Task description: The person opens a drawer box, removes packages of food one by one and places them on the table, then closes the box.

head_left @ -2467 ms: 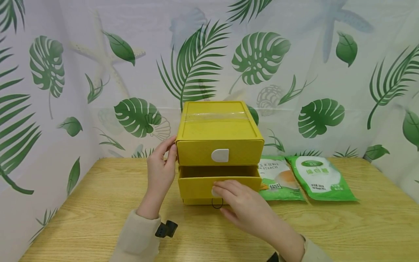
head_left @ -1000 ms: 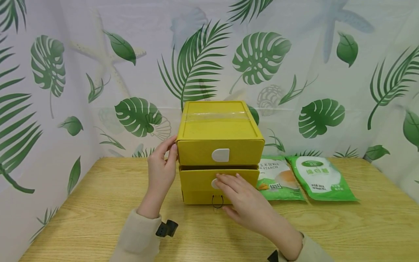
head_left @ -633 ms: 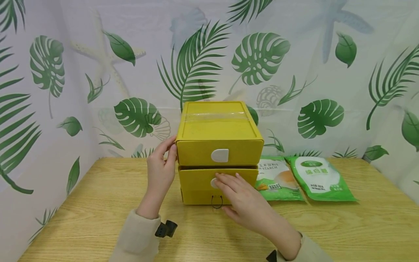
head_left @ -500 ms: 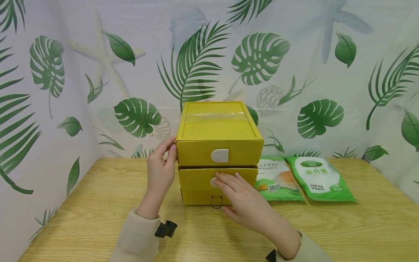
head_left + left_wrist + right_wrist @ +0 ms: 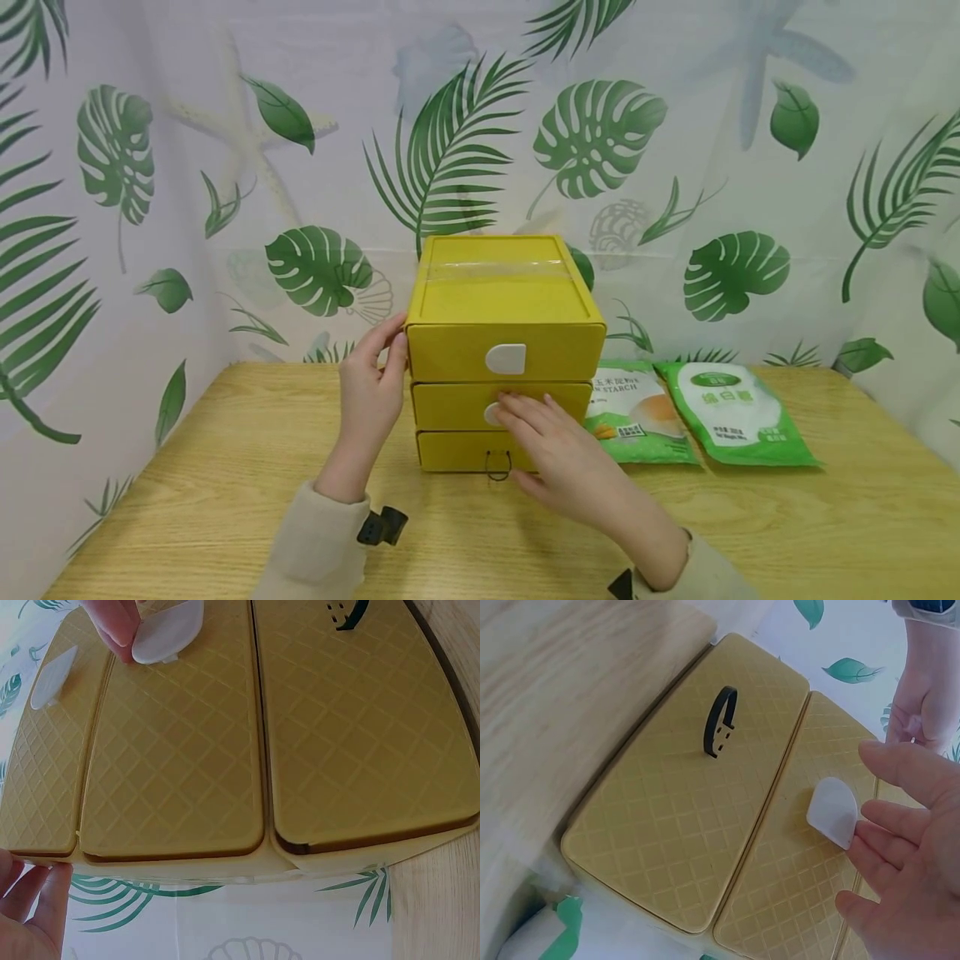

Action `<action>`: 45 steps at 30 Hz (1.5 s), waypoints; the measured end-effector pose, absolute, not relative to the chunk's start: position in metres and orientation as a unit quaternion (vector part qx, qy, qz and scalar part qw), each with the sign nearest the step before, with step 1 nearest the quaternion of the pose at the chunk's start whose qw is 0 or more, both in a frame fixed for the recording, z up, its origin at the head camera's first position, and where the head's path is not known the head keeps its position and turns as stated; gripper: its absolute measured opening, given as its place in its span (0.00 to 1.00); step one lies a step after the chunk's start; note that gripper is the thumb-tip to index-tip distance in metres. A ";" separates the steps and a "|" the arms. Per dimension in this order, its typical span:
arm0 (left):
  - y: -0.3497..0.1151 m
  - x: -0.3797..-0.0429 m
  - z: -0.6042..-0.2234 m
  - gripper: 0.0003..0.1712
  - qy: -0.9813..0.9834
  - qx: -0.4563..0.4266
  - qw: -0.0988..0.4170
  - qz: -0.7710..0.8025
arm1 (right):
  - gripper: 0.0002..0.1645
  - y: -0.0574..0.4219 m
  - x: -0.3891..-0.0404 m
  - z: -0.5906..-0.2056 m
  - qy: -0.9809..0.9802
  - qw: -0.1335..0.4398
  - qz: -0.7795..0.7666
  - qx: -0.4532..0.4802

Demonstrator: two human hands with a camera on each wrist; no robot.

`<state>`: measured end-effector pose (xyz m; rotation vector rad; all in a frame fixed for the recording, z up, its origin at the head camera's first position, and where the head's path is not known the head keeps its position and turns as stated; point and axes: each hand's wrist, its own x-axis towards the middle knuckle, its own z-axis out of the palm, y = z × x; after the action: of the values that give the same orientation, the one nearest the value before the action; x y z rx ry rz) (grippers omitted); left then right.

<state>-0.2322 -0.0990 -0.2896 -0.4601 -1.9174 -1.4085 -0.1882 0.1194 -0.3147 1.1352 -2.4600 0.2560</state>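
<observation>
A yellow three-drawer box [image 5: 504,293] stands mid-table, with clear tape across its top. All its drawer fronts sit flush. My left hand [image 5: 369,392] touches the box's left side near the top drawer, fingers and thumb at its front edge. The right hand [image 5: 566,457] has its extended fingers against the middle drawer [image 5: 448,407], beside its white tab handle [image 5: 834,812]. In the right wrist view, the fingertips meet the drawer front next to that tab. The bottom drawer [image 5: 675,817] carries a black loop handle [image 5: 712,724]; the top drawer has another white tab [image 5: 506,359].
Right of the box lie a green-and-white corn starch bag [image 5: 637,412], partly behind it, and another green-and-white bag [image 5: 738,414]. The wooden table [image 5: 225,517] meets a leaf-patterned backdrop [image 5: 300,167] behind.
The middle drawer, pulled out at first, has slid back into the box until flush, with the right hand pushing its front. Its fingers moved slightly up. The left hand stays at the box's side.
</observation>
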 end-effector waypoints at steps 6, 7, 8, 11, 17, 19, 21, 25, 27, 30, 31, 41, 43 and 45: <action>-0.099 -0.232 -0.289 0.15 -0.742 -0.177 0.355 -0.540 | 0.37 0.116 -0.190 -0.310 -0.890 0.201 0.088 0.400; -0.099 -0.232 -0.288 0.15 -0.743 -0.177 0.355 -0.539 | 0.37 0.115 -0.191 -0.308 -0.892 0.198 0.089 0.396; -0.099 -0.232 -0.288 0.15 -0.743 -0.177 0.355 -0.539 | 0.36 0.115 -0.191 -0.307 -0.893 0.198 0.091 0.394; -0.099 -0.232 -0.289 0.15 -0.745 -0.175 0.351 -0.539 | 0.34 0.112 -0.193 -0.303 -0.894 0.201 0.097 0.388; -0.099 -0.233 -0.289 0.15 -0.744 -0.174 0.352 -0.540 | 0.28 0.111 -0.194 -0.304 -0.882 0.219 0.116 0.401; -0.099 -0.233 -0.289 0.15 -0.745 -0.174 0.352 -0.540 | 0.25 0.110 -0.195 -0.306 -0.879 0.220 0.121 0.406; -0.099 -0.233 -0.289 0.15 -0.747 -0.172 0.351 -0.538 | 0.23 0.109 -0.195 -0.308 -0.879 0.212 0.120 0.410; -0.099 -0.232 -0.289 0.16 -0.749 -0.170 0.346 -0.539 | 0.18 0.108 -0.196 -0.312 -0.891 0.162 0.108 0.411; -0.099 -0.233 -0.290 0.16 -0.749 -0.169 0.345 -0.540 | 0.16 0.108 -0.197 -0.315 -0.897 0.131 0.101 0.410; -0.099 -0.232 -0.290 0.16 -0.749 -0.168 0.344 -0.541 | 0.16 0.106 -0.198 -0.319 -0.903 0.094 0.096 0.408; -0.099 -0.232 -0.290 0.16 -0.749 -0.168 0.344 -0.541 | 0.16 0.106 -0.198 -0.320 -0.903 0.086 0.094 0.409; -0.099 -0.232 -0.290 0.16 -0.750 -0.169 0.344 -0.539 | 0.10 0.105 -0.202 -0.329 -0.906 -0.007 0.086 0.414; -0.099 -0.232 -0.290 0.16 -0.750 -0.169 0.343 -0.540 | 0.08 0.105 -0.202 -0.331 -0.905 -0.017 0.083 0.417; -0.100 -0.233 -0.290 0.16 -0.750 -0.168 0.342 -0.541 | 0.07 0.105 -0.202 -0.332 -0.903 -0.025 0.083 0.421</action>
<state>-0.2325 -0.0996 -0.2900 -0.4367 -1.9508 -1.4065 -0.2015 0.1047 -0.3318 1.3436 -2.8823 0.2657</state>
